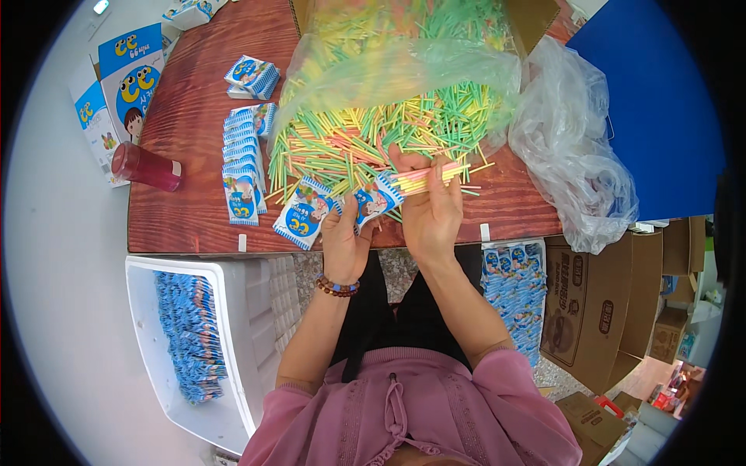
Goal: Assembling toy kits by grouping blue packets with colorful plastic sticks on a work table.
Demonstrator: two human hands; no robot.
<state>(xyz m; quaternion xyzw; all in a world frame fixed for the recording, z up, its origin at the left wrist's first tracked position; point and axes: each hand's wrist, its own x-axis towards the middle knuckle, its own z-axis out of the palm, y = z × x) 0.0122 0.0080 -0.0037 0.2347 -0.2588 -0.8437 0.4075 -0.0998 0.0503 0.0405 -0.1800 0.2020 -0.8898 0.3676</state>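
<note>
Hands at the surface's (pixel 194 225) near edge, centre frame.
Right hand (pixel 430 210) grips a straw bundle (pixel 431 175), long axis left-right, tips pointing right; left hand (pixel 344 237) pinches a blue sachet (pixel 374 200); bare wood lies right.

Right hand (pixel 430 208) grips bundle of coloured sticks (pixel 429 177) – ends poking right. Left hand (pixel 344 237) pinches blue packet (pixel 376 199) beside it. Loose stick pile (pixel 373 136) on wooden table (pixel 186 140) – packet row (pixel 242 167) left.

Bright, even daylight fills the scene with soft, faint shadows. The clear plastic bag (pixel 575 147) at far right shows mild glare. Fisheye bending curves the bench (pixel 186 210) edge, a black rim rings the frame, and the far straws (pixel 404 31) look blurred.
</note>
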